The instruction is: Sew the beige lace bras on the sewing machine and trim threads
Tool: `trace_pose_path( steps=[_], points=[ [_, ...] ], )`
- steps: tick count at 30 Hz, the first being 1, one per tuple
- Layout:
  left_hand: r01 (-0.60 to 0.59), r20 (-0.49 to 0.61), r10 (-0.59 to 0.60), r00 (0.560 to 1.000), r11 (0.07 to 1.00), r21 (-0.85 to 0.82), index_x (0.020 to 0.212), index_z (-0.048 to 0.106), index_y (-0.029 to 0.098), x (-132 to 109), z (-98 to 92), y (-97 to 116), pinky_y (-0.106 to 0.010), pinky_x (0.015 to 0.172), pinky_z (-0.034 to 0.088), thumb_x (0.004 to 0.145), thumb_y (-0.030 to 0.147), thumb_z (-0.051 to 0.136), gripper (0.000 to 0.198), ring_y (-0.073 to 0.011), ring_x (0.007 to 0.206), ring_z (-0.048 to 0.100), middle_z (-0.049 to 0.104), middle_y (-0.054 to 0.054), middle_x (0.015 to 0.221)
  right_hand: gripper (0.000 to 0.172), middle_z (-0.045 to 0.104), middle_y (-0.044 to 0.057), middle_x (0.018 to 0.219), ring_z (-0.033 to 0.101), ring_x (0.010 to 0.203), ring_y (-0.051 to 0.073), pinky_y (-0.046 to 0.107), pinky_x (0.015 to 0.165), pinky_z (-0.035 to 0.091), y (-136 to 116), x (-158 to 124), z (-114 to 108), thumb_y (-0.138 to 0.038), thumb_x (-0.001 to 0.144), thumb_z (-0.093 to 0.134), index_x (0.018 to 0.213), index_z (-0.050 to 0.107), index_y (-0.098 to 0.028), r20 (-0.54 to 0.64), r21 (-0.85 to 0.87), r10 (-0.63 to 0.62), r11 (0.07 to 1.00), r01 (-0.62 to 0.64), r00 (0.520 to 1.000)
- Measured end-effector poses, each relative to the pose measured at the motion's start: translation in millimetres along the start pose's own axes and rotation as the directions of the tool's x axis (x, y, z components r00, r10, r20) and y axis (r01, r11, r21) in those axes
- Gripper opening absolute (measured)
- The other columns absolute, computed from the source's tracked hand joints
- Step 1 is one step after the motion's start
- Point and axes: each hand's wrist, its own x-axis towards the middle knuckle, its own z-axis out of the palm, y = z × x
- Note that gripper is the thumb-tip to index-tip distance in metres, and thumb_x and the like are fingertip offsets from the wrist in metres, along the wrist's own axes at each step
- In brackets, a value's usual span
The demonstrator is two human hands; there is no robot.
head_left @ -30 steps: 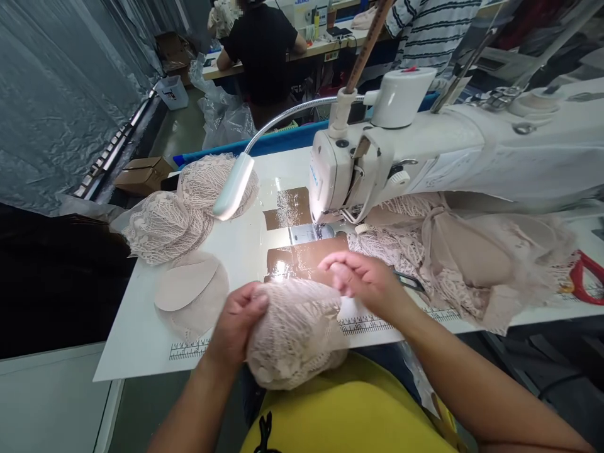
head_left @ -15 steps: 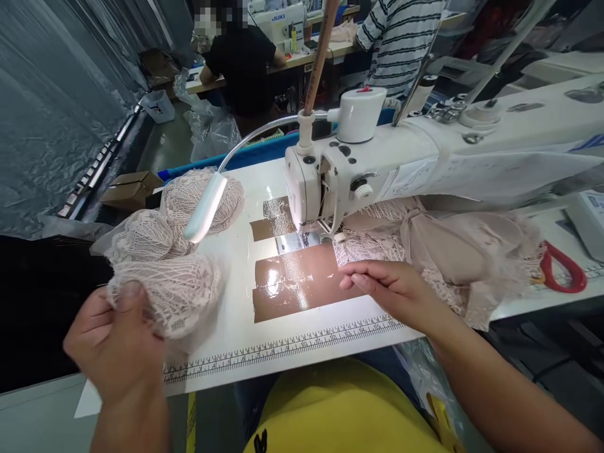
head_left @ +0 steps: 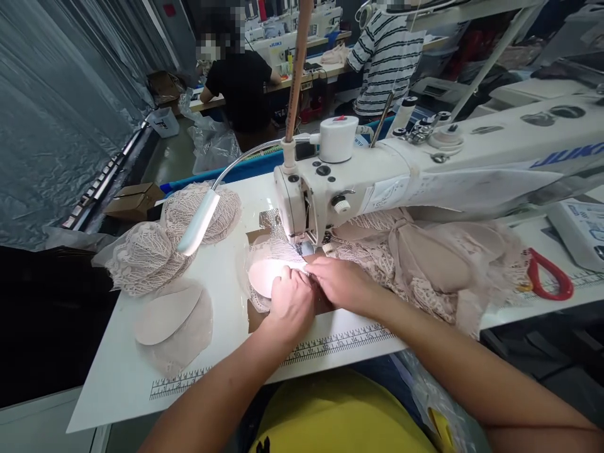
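A pale pink lace bra cup [head_left: 265, 277], its smooth padded side facing up, lies under the bright lamp just in front of the sewing machine [head_left: 295, 204]. My left hand [head_left: 293, 301] has its fingers curled down on the cup's right part. Close against it, my right hand [head_left: 346, 283] pinches the cup's edge near the presser foot. The fingertips partly hide that edge. Another cup piece [head_left: 172, 321] with sheer mesh lies flat on the table to the left. Behind it are stacked lace cups [head_left: 141, 255] and more lace cups [head_left: 202, 211].
A lamp [head_left: 199, 223] on a bendable neck hangs over the table's left side. Beige lace garments [head_left: 425, 251] are heaped right of the needle, beside red-handled scissors [head_left: 552, 277]. A printed ruler [head_left: 330, 343] runs along the front edge. Two people sit at machines beyond.
My left hand has carried a lace cup from the left pile to the needle area. My right hand has moved left and closed on its edge. A flat cup piece now shows at left.
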Motion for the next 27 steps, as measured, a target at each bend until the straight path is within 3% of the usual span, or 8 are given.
trace_pose_path(
  steps=[4, 8, 11, 14, 18, 27],
  points=[
    [-0.066, 0.001, 0.067, 0.998, 0.975, -0.212, 0.076, 0.063, 0.011, -8.7, -17.1, -18.9, -0.037, 0.069, 0.048, 0.088, 0.025, 0.045, 0.026, -0.0257, 0.077, 0.058, 0.061, -0.012, 0.073, 0.022, 0.061, 0.005, 0.095, 0.057, 0.069, 0.015, 0.026, 0.054, 0.031, -3.0, 3.2, 17.5, -0.018, 0.085, 0.046, 0.097, 0.064, -0.019, 0.058, -0.194, 0.029, 0.981, -0.017, 0.998],
    [-0.184, -0.106, 0.15, 0.983, 0.818, -0.545, 0.077, 0.062, 0.016, -7.4, -18.6, -44.1, -0.026, 0.071, 0.051, 0.095, 0.025, 0.035, 0.034, -0.0151, 0.075, 0.061, 0.066, -0.007, 0.081, 0.025, 0.06, 0.007, 0.1, 0.057, 0.076, 0.017, 0.027, 0.057, 0.034, -2.0, 4.2, 22.9, -0.016, 0.088, 0.044, 0.105, 0.063, -0.018, 0.043, -0.264, 0.005, 0.964, 0.007, 0.999],
    [-0.247, -0.257, 0.14, 0.956, 0.854, -0.457, 0.098, 0.065, 0.014, -0.3, -0.2, -54.0, -0.033, 0.08, 0.053, 0.093, 0.025, 0.039, 0.028, -0.0203, 0.092, 0.064, 0.067, -0.013, 0.106, 0.029, 0.059, 0.01, 0.104, 0.055, 0.087, 0.02, 0.028, 0.062, 0.037, -2.1, 6.3, 20.7, -0.018, 0.091, 0.04, 0.111, 0.061, -0.018, 0.021, -0.268, 0.024, 0.963, -0.018, 1.0],
    [-0.286, -0.328, 0.182, 0.927, 0.908, -0.306, 0.11, 0.063, 0.011, 7.9, 19.6, -59.4, -0.038, 0.08, 0.054, 0.091, 0.025, 0.042, 0.032, -0.025, 0.099, 0.063, 0.063, -0.018, 0.119, 0.032, 0.06, 0.009, 0.105, 0.053, 0.09, 0.021, 0.028, 0.064, 0.039, -2.6, 9.8, 18.2, -0.017, 0.092, 0.037, 0.113, 0.061, -0.019, 0.014, -0.247, 0.052, 0.968, -0.047, 0.999],
    [-0.324, -0.335, 0.243, 0.91, 0.922, -0.211, 0.113, 0.062, 0.009, 18.6, 26.1, -67.5, -0.037, 0.072, 0.055, 0.091, 0.02, 0.04, 0.033, -0.0243, 0.091, 0.065, 0.063, -0.018, 0.119, 0.037, 0.061, 0.01, 0.102, 0.053, 0.091, 0.022, 0.028, 0.064, 0.04, -2.8, 15.1, 16.9, -0.011, 0.088, 0.038, 0.117, 0.059, -0.019, 0.01, -0.24, 0.063, 0.969, -0.059, 0.998],
    [-0.296, -0.257, 0.234, 0.938, 0.926, -0.236, 0.114, 0.063, 0.01, 27.3, 19.4, -74.2, -0.034, 0.07, 0.051, 0.092, 0.02, 0.039, 0.034, -0.0216, 0.079, 0.059, 0.064, -0.015, 0.118, 0.044, 0.063, 0.012, 0.101, 0.056, 0.086, 0.022, 0.03, 0.061, 0.04, -6.6, 19.8, 19.3, -0.007, 0.085, 0.038, 0.122, 0.058, -0.017, -0.026, -0.223, 0.109, 0.968, -0.112, 0.994]
  ],
)
